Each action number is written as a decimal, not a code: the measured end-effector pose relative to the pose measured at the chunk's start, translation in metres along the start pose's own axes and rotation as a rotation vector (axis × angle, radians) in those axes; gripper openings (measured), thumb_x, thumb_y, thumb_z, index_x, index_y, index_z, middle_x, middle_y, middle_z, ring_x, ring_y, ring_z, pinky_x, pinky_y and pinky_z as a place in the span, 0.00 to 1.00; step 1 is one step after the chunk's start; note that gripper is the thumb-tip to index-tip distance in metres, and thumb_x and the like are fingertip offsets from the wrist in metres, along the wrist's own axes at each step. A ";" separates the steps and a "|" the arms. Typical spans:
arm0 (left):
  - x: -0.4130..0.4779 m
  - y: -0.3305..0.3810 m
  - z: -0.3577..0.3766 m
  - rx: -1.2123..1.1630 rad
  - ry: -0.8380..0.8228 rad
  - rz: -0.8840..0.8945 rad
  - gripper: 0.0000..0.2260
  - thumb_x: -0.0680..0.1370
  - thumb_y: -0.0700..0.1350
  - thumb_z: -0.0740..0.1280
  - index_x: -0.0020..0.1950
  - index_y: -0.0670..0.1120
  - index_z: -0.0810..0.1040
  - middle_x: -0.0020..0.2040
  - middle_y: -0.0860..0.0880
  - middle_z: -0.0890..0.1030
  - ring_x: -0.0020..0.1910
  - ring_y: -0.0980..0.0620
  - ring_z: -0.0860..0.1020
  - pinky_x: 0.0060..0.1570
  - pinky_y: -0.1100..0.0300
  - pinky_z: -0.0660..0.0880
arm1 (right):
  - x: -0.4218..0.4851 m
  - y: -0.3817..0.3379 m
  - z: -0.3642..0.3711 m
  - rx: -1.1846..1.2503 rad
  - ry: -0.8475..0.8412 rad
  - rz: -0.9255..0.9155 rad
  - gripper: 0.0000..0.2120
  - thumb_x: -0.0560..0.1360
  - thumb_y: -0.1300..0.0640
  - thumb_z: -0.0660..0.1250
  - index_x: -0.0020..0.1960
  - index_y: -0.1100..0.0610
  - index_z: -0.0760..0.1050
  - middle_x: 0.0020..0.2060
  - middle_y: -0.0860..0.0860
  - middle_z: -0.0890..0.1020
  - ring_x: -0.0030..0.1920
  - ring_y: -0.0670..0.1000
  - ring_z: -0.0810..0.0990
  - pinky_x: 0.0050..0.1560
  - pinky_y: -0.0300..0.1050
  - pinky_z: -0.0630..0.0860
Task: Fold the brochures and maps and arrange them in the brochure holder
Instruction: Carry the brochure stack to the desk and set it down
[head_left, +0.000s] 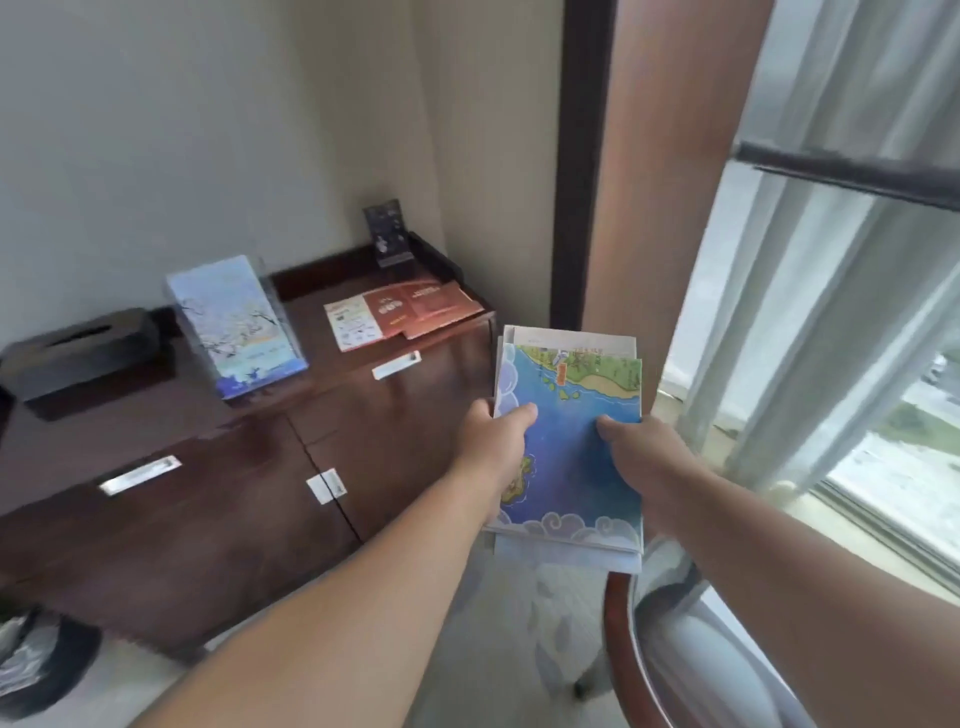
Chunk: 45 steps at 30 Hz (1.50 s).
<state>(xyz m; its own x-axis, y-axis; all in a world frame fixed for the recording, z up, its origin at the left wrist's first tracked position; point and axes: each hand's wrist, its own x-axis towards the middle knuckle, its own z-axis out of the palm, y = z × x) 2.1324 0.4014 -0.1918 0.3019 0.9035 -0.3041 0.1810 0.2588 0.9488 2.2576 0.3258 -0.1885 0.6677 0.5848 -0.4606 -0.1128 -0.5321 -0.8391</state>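
Note:
Both hands hold a folded blue map (569, 415) in the air, to the right of the dark wooden cabinet (218, 499). My left hand (496, 441) grips its left edge, thumb on the printed face. My right hand (636, 457) grips the right edge the same way. More paper layers show behind the map's top and bottom. A clear brochure holder (236, 325) stands on the cabinet top with a pale blue brochure inside. Red and white brochures (402, 314) lie flat on the cabinet top near its right end.
A black tissue box (78, 353) sits at the cabinet's left. A small dark stand (387, 234) is at the back corner. A curtain and window (831, 312) fill the right side. A chair back (654, 639) curves below my right arm. A bin (36, 665) stands at lower left.

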 end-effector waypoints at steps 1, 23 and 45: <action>0.003 0.006 -0.025 -0.014 0.028 0.012 0.10 0.77 0.46 0.69 0.55 0.44 0.78 0.52 0.43 0.83 0.47 0.44 0.83 0.43 0.55 0.78 | -0.008 -0.011 0.020 -0.011 -0.025 -0.022 0.14 0.77 0.49 0.63 0.56 0.58 0.77 0.50 0.60 0.82 0.52 0.63 0.82 0.57 0.63 0.79; 0.055 0.019 -0.350 -0.222 0.482 -0.004 0.07 0.77 0.48 0.69 0.51 0.47 0.77 0.48 0.48 0.83 0.45 0.49 0.81 0.37 0.57 0.72 | -0.062 -0.131 0.342 -0.259 -0.441 -0.228 0.17 0.79 0.48 0.63 0.62 0.58 0.74 0.52 0.54 0.81 0.51 0.56 0.80 0.57 0.54 0.78; 0.205 -0.021 -0.585 -0.235 0.726 -0.135 0.09 0.78 0.49 0.68 0.53 0.47 0.73 0.46 0.43 0.80 0.35 0.47 0.78 0.32 0.58 0.72 | -0.004 -0.189 0.641 -0.528 -0.702 -0.268 0.09 0.76 0.62 0.62 0.56 0.62 0.73 0.54 0.59 0.80 0.50 0.58 0.81 0.44 0.48 0.77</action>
<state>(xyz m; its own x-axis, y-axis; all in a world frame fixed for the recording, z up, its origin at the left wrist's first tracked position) 1.6431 0.7810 -0.2243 -0.4122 0.8356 -0.3632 -0.0549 0.3751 0.9254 1.8047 0.8161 -0.2136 0.0033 0.8748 -0.4845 0.4474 -0.4346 -0.7816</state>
